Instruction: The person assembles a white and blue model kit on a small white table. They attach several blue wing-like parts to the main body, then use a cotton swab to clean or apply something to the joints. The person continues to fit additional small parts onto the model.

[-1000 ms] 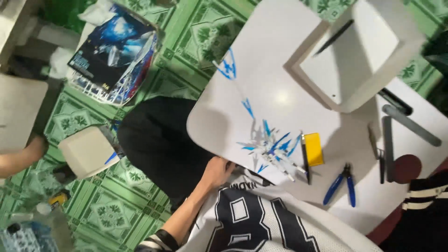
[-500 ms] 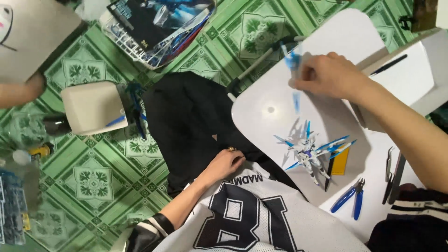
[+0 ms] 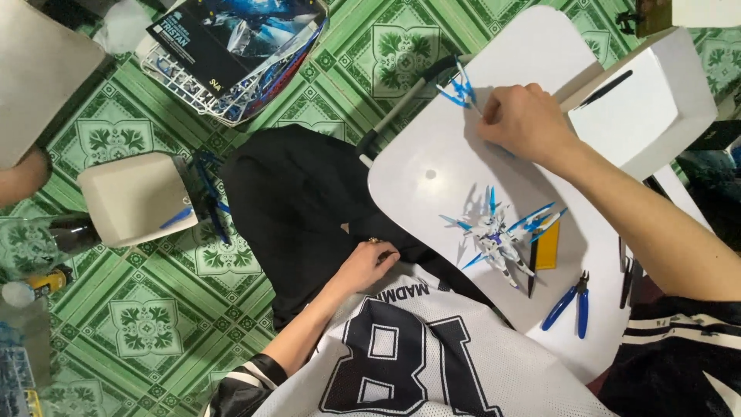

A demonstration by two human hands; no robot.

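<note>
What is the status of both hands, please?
Right hand pinching blue winged part over white table. Left hand resting on lap, empty. Model figure nearby.

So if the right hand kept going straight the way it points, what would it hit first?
Probably the small blue winged part right at the right hand fingertips; beyond it lies the white table edge. Depth is unclear.

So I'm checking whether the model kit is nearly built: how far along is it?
Mostly built: the white and blue model figure lies assembled on the white table. In hand: the right hand holds a blue winged part. The left hand rests on the lap. Still unattached: that part.
</note>
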